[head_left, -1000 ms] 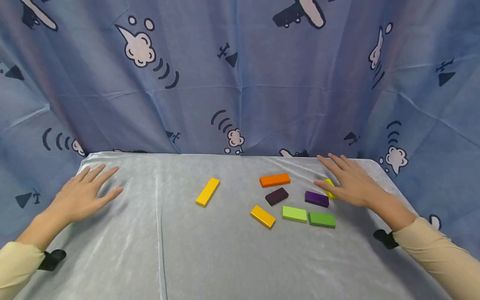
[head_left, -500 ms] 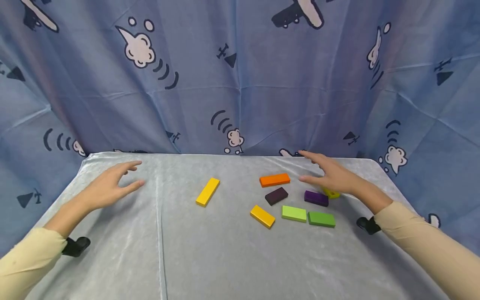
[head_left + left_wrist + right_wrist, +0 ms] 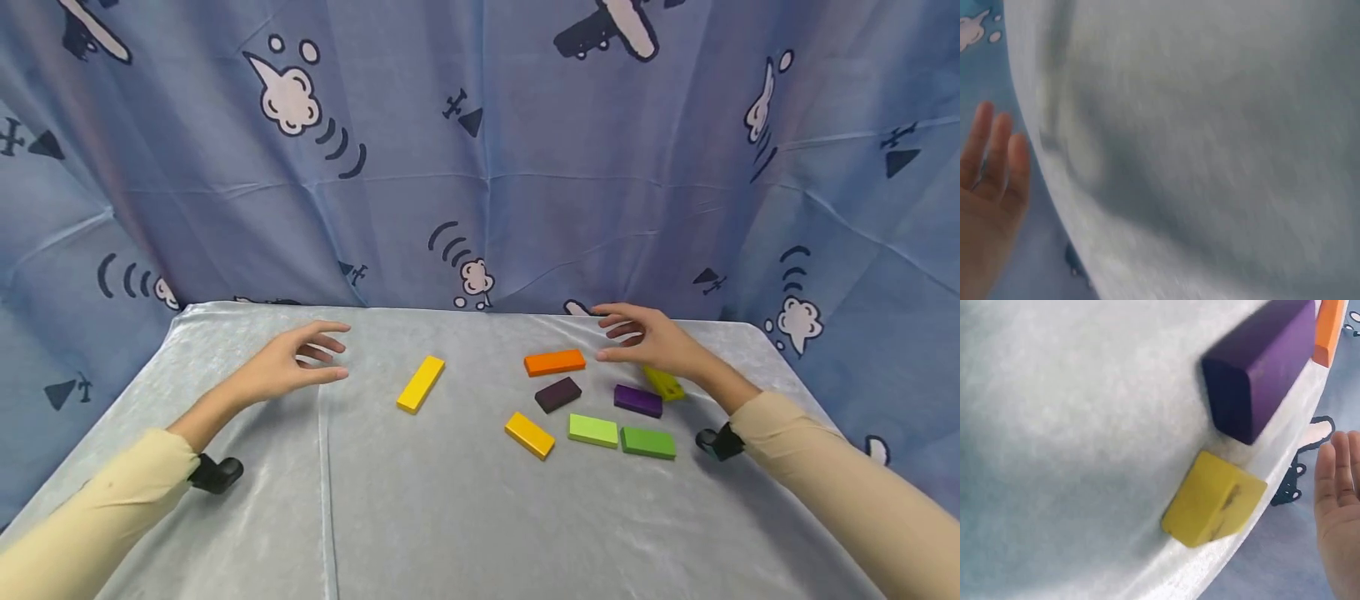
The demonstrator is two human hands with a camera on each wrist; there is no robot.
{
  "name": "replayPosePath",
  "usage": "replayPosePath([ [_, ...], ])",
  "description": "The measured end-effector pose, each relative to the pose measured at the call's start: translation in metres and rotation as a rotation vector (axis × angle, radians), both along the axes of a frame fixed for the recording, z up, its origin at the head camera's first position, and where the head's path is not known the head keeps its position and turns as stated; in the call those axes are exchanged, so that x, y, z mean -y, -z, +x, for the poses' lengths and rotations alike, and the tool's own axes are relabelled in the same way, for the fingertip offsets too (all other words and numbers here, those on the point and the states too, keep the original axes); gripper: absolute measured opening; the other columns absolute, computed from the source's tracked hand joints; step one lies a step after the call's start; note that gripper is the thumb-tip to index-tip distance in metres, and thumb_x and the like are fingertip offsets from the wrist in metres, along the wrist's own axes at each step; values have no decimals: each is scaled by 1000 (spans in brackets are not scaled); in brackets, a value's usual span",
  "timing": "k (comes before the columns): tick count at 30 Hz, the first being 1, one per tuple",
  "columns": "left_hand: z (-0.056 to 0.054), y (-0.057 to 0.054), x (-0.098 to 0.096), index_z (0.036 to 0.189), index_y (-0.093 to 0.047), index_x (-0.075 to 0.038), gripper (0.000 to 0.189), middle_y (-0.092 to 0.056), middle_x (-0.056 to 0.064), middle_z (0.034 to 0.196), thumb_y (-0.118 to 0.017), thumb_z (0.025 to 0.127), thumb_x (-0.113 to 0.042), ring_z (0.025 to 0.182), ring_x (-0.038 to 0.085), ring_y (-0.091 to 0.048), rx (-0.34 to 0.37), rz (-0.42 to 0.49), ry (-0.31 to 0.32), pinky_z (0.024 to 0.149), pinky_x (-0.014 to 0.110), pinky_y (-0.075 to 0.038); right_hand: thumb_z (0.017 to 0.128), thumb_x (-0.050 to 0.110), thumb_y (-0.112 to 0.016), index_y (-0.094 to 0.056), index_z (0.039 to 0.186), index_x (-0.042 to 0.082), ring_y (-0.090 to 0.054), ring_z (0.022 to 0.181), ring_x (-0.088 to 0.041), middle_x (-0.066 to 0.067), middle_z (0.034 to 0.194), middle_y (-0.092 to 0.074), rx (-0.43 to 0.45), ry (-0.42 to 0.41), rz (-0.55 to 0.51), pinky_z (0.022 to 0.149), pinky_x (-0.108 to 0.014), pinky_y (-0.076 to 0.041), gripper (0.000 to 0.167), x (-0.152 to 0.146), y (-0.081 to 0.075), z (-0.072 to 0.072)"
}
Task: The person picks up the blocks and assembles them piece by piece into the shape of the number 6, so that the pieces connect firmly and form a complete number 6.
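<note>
My left hand [image 3: 292, 360] hovers over the left part of the table, fingers loosely bent and holding nothing. Nearest to it lies an amber-yellow block [image 3: 421, 384]. Above the table's right side is my right hand [image 3: 654, 340], fingers apart from the thumb and nothing between them. Just below it lies a yellow block [image 3: 665, 383], partly hidden in the head view; the right wrist view shows this yellow block [image 3: 1210, 503] with dark marks on one end. A purple block [image 3: 638, 401] and an orange block [image 3: 555, 362] lie close by.
Also on the grey cloth [image 3: 420, 517] are a dark brown block [image 3: 558, 395], a second amber-yellow block [image 3: 530, 435], a light green block [image 3: 592, 430] and a green block [image 3: 648, 442]. A blue patterned curtain [image 3: 405, 125] hangs behind the table.
My left hand has moved right and inward over the table. The right hand has shifted left, and both hands have turned, fingers more bent. The blocks lie as before.
</note>
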State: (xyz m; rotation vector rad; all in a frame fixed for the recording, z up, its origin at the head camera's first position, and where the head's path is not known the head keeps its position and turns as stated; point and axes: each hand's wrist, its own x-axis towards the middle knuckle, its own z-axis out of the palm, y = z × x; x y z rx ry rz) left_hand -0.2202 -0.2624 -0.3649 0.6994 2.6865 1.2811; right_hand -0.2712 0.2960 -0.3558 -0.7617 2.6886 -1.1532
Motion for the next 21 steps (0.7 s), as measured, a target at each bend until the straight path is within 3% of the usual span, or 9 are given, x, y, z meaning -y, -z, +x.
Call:
replayPosePath([
  [11,-14,14,-38,142,-57,-4,58,-66,19,120,-81,90,-16,101,28,-66,14,44,114,91,47,-52,86,13,-84,-55,143,-1,-59,116,-42,-25,137,-57,71,-39,-37,95,-56,-49,65,8,13,-9],
  [17,-15,17,-63,141,-58,-5,61,-67,15,120,-83,87,-18,102,28,-66,57,36,158,90,42,-53,86,10,-84,-57,141,-2,-58,118,-41,-23,137,-57,58,-47,-63,95,-55,-49,63,10,21,-14],
  [21,-15,20,-74,139,-61,-6,59,-68,12,117,-84,87,-20,100,25,-66,59,16,173,88,42,-53,85,14,-85,-58,141,0,-61,114,-39,-22,133,-61,75,-32,-45,93,-47,-52,64,14,25,-14],
])
